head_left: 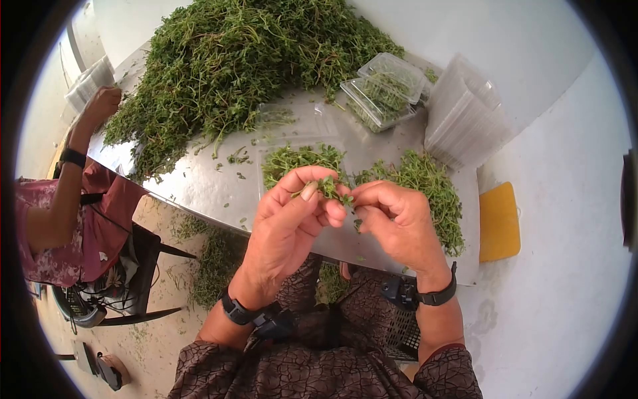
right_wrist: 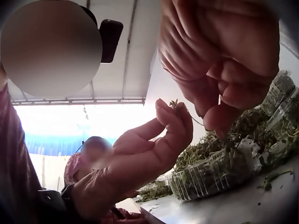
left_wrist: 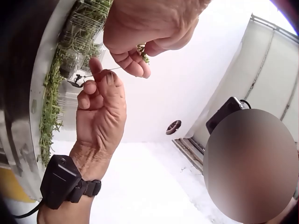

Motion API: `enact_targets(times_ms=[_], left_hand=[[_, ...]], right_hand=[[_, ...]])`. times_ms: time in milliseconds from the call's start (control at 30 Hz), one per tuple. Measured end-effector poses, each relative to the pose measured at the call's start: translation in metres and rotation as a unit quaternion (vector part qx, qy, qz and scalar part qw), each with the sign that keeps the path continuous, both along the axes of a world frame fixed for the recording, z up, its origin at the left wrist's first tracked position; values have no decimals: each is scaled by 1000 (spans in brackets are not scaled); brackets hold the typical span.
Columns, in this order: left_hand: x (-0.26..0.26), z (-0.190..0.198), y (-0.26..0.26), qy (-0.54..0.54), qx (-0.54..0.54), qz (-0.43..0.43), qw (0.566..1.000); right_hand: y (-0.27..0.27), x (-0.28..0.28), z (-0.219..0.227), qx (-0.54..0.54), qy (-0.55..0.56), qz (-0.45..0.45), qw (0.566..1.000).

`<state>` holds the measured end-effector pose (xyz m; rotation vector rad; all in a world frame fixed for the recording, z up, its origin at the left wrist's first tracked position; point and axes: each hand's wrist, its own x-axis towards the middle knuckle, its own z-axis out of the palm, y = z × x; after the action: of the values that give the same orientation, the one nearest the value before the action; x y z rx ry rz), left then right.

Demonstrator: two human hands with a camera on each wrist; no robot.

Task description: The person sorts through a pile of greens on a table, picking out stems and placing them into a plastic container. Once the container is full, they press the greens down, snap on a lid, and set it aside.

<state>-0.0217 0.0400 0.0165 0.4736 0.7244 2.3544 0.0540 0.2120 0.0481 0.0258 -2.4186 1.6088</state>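
Note:
Over the table's near edge, my left hand (head_left: 286,219) pinches a leafy green sprig (head_left: 327,188) between thumb and forefinger. My right hand (head_left: 399,223) faces it, thumb and forefinger pinched on the sprig's thin stem. In the right wrist view, the stem (right_wrist: 195,118) runs between the fingertips of both hands. Small dark leaf bits (left_wrist: 77,80) hang by the right hand's fingers in the left wrist view. Behind the hands, an open clear plastic box (head_left: 261,189) holds greens, partly hidden by the left hand. A loose pile of sprigs (head_left: 432,199) lies beside the right hand.
A large heap of greens (head_left: 232,66) covers the back of the metal table (head_left: 212,179). Filled clear boxes (head_left: 382,100) and a tall stack of empty ones (head_left: 465,113) stand at the right. Another person's arm (head_left: 60,193) is at the left, near a chair (head_left: 149,266).

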Motion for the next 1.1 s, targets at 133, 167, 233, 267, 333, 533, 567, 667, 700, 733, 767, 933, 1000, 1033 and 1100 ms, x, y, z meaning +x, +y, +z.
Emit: enact_targets(times_ms=[133, 167, 233, 267, 333, 533, 567, 667, 700, 733, 767, 933, 1000, 1033, 1100], left_hand=[[-2, -1, -1, -1, 40, -22, 999], [-2, -1, -1, -1, 40, -22, 999], [-1, -2, -1, -14, 77, -49, 996], [0, -2, -1, -14, 76, -50, 996], [3, -1, -1, -33, 100, -72, 992], [3, -3, -5, -7, 89, -57, 994], [2, -4, -7, -6, 88, -56, 994], [-1, -7, -13, 25, 40, -18, 999], [-2, -7, -14, 37, 25, 1, 999], [-2, -7, -15, 50, 11, 20, 998], [-2, -4, -16, 52, 11, 20, 998], [-7, 6, -16, 177, -115, 214, 954], [-12, 7, -16, 222, -149, 221, 938], [-17, 3, -12, 339, -215, 250, 881], [-20, 11, -13, 519, -331, 267, 742]], right_hand=[[-2, 8, 13, -58, -70, -21, 996], [-6, 9, 17, -102, -49, -12, 994], [-13, 10, 16, -146, -27, -5, 989], [-17, 10, 12, -158, -13, 3, 987], [-17, 11, 8, -171, 1, 10, 985], [-10, 23, 10, -86, -61, 17, 994], [-10, 27, 11, -99, -51, -3, 994], [-6, 35, 13, -112, -19, -38, 993], [-4, 39, 14, -112, 2, -54, 992], [-2, 43, 14, -112, 4, -54, 992], [-2, 48, 13, -124, 16, -69, 990], [-10, 70, 6, -109, 0, -87, 990], [-16, 72, -6, 23, -34, -12, 999], [-23, 71, -11, 38, -38, 2, 999], [-29, 72, -22, 65, -33, 8, 997]])
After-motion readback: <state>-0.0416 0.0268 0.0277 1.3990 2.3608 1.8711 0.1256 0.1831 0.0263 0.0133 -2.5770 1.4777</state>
